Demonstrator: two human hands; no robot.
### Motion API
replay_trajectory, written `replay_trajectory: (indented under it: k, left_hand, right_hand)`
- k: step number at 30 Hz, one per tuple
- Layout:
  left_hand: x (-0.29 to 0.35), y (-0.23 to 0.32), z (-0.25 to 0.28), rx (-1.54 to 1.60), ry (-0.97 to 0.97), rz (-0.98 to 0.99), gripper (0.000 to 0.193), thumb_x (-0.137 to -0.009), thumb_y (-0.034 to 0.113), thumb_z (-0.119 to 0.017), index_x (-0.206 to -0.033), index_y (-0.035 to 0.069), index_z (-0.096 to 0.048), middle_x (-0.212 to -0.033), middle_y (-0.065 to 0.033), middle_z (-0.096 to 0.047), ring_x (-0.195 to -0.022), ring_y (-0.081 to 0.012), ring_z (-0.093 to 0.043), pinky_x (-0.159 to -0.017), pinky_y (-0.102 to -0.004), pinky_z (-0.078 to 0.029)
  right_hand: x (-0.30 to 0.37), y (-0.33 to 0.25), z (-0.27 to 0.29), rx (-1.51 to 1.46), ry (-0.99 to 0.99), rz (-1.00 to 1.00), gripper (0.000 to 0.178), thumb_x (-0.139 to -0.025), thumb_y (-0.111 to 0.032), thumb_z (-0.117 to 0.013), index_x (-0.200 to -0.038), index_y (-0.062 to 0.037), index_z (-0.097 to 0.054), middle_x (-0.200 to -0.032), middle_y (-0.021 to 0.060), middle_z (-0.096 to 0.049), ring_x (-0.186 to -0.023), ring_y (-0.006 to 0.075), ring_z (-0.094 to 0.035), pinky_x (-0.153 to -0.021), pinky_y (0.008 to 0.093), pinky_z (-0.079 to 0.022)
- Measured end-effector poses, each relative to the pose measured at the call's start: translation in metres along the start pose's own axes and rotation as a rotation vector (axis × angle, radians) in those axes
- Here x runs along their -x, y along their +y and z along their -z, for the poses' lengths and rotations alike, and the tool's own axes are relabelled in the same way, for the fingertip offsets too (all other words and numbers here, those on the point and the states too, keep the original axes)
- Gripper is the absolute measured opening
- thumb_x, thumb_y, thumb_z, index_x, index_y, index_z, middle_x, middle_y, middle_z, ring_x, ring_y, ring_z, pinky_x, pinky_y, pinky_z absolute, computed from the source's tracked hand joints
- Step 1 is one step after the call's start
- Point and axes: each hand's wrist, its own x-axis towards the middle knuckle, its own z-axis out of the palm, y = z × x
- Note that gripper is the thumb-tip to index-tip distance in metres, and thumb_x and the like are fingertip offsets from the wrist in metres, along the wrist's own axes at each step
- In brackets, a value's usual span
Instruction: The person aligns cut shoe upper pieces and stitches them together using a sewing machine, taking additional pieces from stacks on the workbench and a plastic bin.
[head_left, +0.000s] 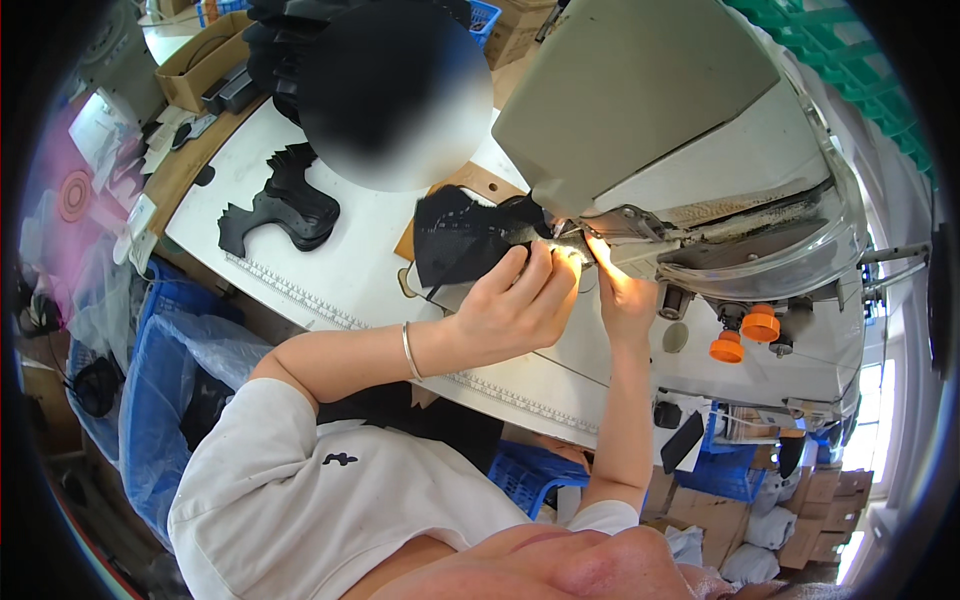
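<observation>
A black cut piece of material (455, 245), with small pale marks, lies at the lit work spot of an industrial machine (640, 90) with a beige housing. My left hand (525, 300), a bangle at its wrist, is closed with its fingertips pinched at the right end of this piece. Close beside it, my right hand (627, 295) has one finger stretched toward the lit spot below the machine's metal parts and the others curled. What the right fingertips grip, if anything, is too small to make out.
A stack of curved black pieces (290, 205) rests on the white table (350, 270), left of the hands. A ruler strip (290, 290) runs along the front edge. Orange knobs (760, 323) stick out at the machine's right. Lined blue bins (150, 400) stand at the lower left.
</observation>
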Motion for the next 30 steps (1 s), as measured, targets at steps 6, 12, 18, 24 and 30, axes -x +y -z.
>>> replay_trajectory:
  k: [6,12,18,24,30]
  left_hand:
    - [-0.002,-0.001,0.005,-0.019,-0.046,0.024,0.024,-0.065,0.010,-0.064,-0.087,0.001,-0.069,-0.095,-0.0099,-0.063,-0.089,-0.0268,-0.065,-0.073,-0.0308,-0.050]
    - [0.000,-0.010,0.007,0.036,-0.059,0.010,0.024,-0.066,0.011,-0.063,-0.088,0.001,-0.068,-0.096,-0.0089,-0.063,-0.091,-0.0284,-0.065,-0.076,-0.0327,-0.050]
    - [0.003,-0.018,0.009,0.113,-0.065,0.004,0.024,-0.066,0.012,-0.064,-0.087,0.002,-0.069,-0.095,-0.0080,-0.063,-0.094,-0.0272,-0.064,-0.080,-0.0342,-0.051]
    - [0.007,-0.037,0.006,0.244,-0.017,-0.046,0.027,-0.063,0.011,-0.066,-0.088,0.001,-0.069,-0.097,-0.0080,-0.063,-0.095,-0.0257,-0.064,-0.081,-0.0355,-0.051]
    - [0.008,-0.066,-0.002,0.444,-0.028,-0.100,0.024,-0.067,0.009,-0.065,-0.089,0.002,-0.067,-0.098,-0.0083,-0.063,-0.097,-0.0248,-0.064,-0.086,-0.0358,-0.051]
  right_hand:
    - [-0.004,-0.008,0.009,0.012,-0.030,0.049,0.040,-0.077,0.007,-0.068,-0.111,-0.0133,-0.074,-0.101,0.0091,-0.070,-0.093,0.0269,-0.066,-0.083,0.0344,-0.051]
    - [-0.005,-0.029,0.017,0.050,0.011,0.059,0.043,-0.074,0.001,-0.073,-0.111,-0.0201,-0.074,-0.102,0.0040,-0.068,-0.090,0.0243,-0.065,-0.080,0.0342,-0.052]
    - [-0.013,-0.057,0.031,0.418,-0.012,0.375,0.038,-0.070,-0.003,-0.072,-0.107,-0.0111,-0.072,-0.092,-0.0012,-0.061,-0.083,0.0158,-0.064,-0.067,0.0288,-0.052]
    - [-0.006,-0.084,0.030,0.506,-0.080,0.319,0.037,-0.064,-0.002,-0.070,-0.101,-0.0080,-0.071,-0.086,0.0013,-0.056,-0.078,0.0188,-0.056,-0.059,0.0280,-0.048]
    - [-0.009,-0.106,0.022,0.529,-0.048,0.287,0.014,-0.065,-0.004,-0.069,-0.076,-0.0050,-0.060,-0.082,0.0029,-0.049,-0.075,0.0184,-0.053,-0.046,0.0289,-0.041]
